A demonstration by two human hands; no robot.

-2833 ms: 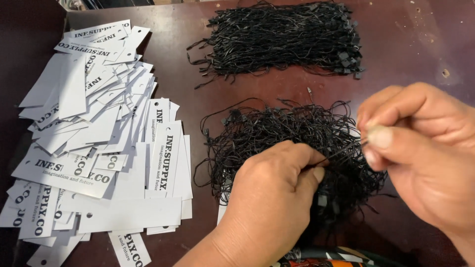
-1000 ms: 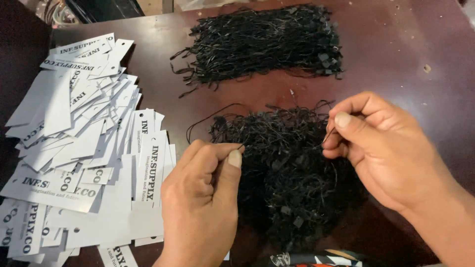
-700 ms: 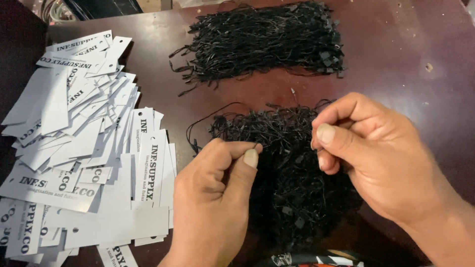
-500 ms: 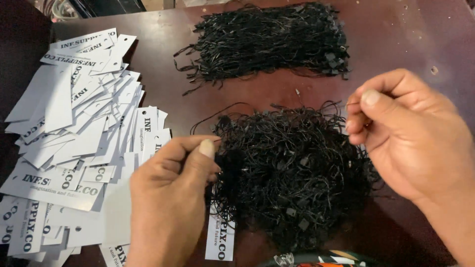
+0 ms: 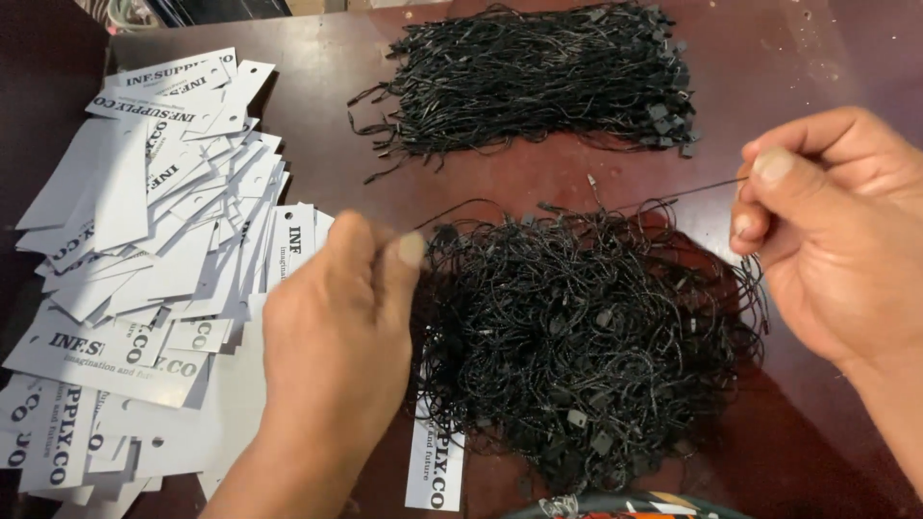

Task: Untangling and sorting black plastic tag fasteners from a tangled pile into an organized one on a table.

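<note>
Two bare hands work over a dark red-brown table (image 5: 798, 58), one thin black string (image 5: 663, 195) drawn taut between them. The right hand (image 5: 836, 235) sits at the right edge, thumb and forefinger closed in a narrow pinch on the string's end, the other fingers curled loosely. The left hand (image 5: 336, 336) lies lower and to the left, knuckles up, thumb pressed against the fingers; what it grips is hidden behind them, though a white paper tag (image 5: 435, 466) shows just beneath it, by the wrist. The string's long axis runs almost level across the frame, rising slightly toward the right hand, and it passes just above the tangled heap of black strings (image 5: 586, 346) lying between the two hands. The heap lies nearer the left hand, whose thumb all but touches its left edge; the right hand stands just off the heap's right side. Farther back, well apart from both hands, a neater bundle of black strings (image 5: 538, 82) lies with its strands running left to right. To the left spreads a loose pile of white tags (image 5: 154, 259), overlapping at all angles, just beside the left hand.
</note>
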